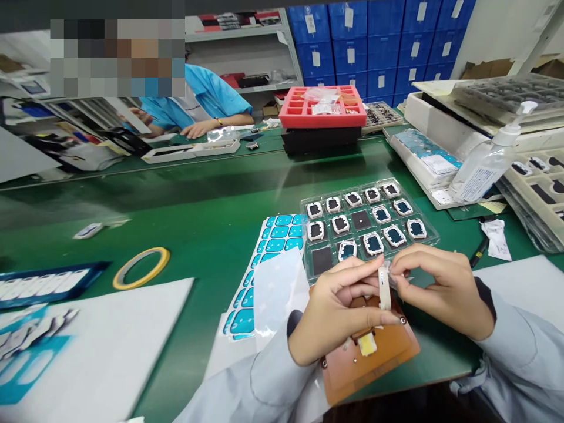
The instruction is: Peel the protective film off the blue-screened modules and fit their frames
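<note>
My left hand is closed on a white watch case, held edge-on between thumb and fingers. My right hand pinches at the upper edge of the case; a bit of clear film seems to be between its fingertips, too small to be sure. Beneath both hands lies an orange-brown fixture plate with a yellow patch and screws at its edges. Just beyond, a clear plastic tray holds several similar watch cases in rows. To its left is a sheet of blue stickers, partly covered by white backing paper.
Yellow tape and a white board lie at left. A pump bottle stands at right near stacked trays. A red compartment tray sits at the back. Across the table is a person in a blue sleeve.
</note>
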Demonstrator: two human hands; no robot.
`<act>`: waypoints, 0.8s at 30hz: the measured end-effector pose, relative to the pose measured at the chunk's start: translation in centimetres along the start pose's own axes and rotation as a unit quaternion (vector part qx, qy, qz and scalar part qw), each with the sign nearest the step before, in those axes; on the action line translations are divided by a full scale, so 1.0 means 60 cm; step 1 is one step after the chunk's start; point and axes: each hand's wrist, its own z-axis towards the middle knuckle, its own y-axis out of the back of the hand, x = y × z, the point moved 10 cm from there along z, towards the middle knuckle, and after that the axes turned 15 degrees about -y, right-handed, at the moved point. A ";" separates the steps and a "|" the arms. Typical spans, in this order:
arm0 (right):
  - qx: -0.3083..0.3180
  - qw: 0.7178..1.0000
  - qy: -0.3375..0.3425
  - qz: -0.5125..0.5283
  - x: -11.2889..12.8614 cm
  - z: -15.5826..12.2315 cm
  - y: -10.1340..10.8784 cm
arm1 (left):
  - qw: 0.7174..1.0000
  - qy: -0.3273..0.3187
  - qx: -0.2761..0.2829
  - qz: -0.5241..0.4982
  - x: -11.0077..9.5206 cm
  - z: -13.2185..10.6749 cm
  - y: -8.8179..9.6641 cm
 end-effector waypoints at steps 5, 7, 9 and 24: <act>-0.005 0.999 -0.030 0.022 -0.007 0.002 0.002 | 1.000 0.020 0.003 0.001 0.007 -0.003 0.000; -0.021 0.997 -0.038 0.060 -0.011 0.003 0.012 | 0.999 0.039 0.009 -0.016 0.013 -0.006 -0.002; -0.053 0.991 -0.047 0.111 -0.022 0.005 0.031 | 0.998 0.056 0.012 -0.036 0.018 -0.009 -0.002; -0.271 0.945 -0.162 0.087 -0.195 0.050 0.204 | 0.994 0.035 0.006 -0.100 0.004 -0.001 -0.003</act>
